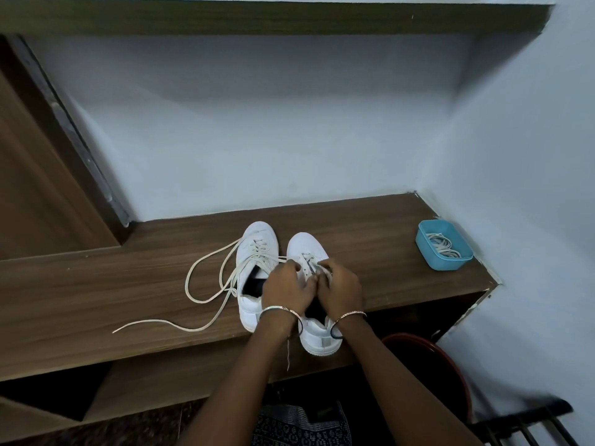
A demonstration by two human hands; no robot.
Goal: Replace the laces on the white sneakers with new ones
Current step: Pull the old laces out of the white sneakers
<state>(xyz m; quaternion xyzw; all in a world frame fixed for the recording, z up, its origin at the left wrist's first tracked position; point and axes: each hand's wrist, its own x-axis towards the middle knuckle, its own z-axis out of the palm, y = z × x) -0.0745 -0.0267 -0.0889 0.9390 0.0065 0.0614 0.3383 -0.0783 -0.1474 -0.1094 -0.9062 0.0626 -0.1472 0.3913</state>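
Pale blue-white walls meet in a corner at the right, with a dark wooden upper shelf running across the top and a brown wooden panel leaning into view on the left. Below them a wood-grain counter spans the width, open underneath. A reddish-brown bucket stands on the floor below its right end, and a dark slatted rack shows at the bottom right corner.

Two white sneakers sit side by side near the middle of the counter. Their long axes run front to back, with toes pointing at the back wall and heels toward the person. The left sneaker stands slightly farther back. The right sneaker has its heel at the counter's front edge.

A long lace crosses the left sneaker and sprawls in loose loops over the counter to the left.

Both hands work at the eyelets of the right sneaker. The left hand has its fingers curled closed where the long lace arrives. The right hand has its fingers curled over the eyelet edge, gripping the shoe. Each wrist wears a thin bangle.

At the counter's far right end, well apart from the shoes, a blue tub holds coiled laces.
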